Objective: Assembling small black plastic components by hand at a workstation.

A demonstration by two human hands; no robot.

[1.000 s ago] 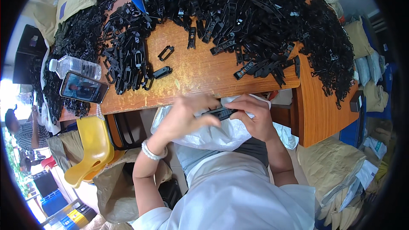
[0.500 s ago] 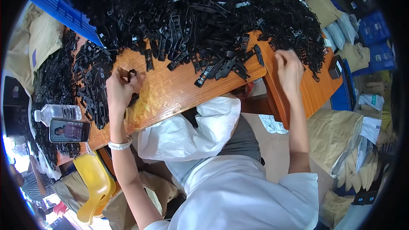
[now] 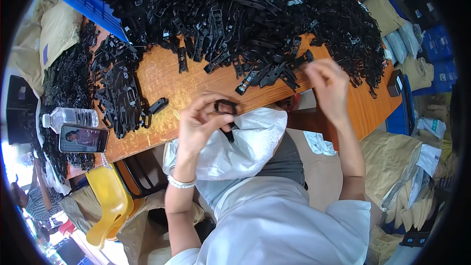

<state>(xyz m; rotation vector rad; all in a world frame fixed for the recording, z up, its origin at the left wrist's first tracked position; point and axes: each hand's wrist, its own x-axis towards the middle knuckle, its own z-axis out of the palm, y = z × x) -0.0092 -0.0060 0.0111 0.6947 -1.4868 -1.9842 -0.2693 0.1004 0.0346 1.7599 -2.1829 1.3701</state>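
Note:
My left hand (image 3: 198, 125) is over the table's front edge, its thumb and fingers closed on a small black plastic clip-like piece (image 3: 225, 106) with a rectangular opening. Below those fingers a dark strip shows against the white sack (image 3: 223, 159) on my lap; whether it belongs to the piece is unclear. My right hand (image 3: 329, 91) hovers at the right part of the table, fingertips blurred, beside a loose black piece (image 3: 307, 58) at the pile's edge. Whether the fingers touch it cannot be made out. A big heap of black plastic pieces (image 3: 206, 19) covers the far side.
A smaller heap of black pieces (image 3: 120, 95) lies at the left of the wooden table (image 3: 164, 81). Near it are a clear bottle (image 3: 73, 117) and a phone (image 3: 83, 140). A blue crate (image 3: 91, 7) leans at the far left; a yellow chair (image 3: 105, 201) stands below.
My left hand has come from the left heap toward the middle, bringing the black piece. My right hand has shifted slightly left and down, toward the loose piece. The whole view has shifted a little.

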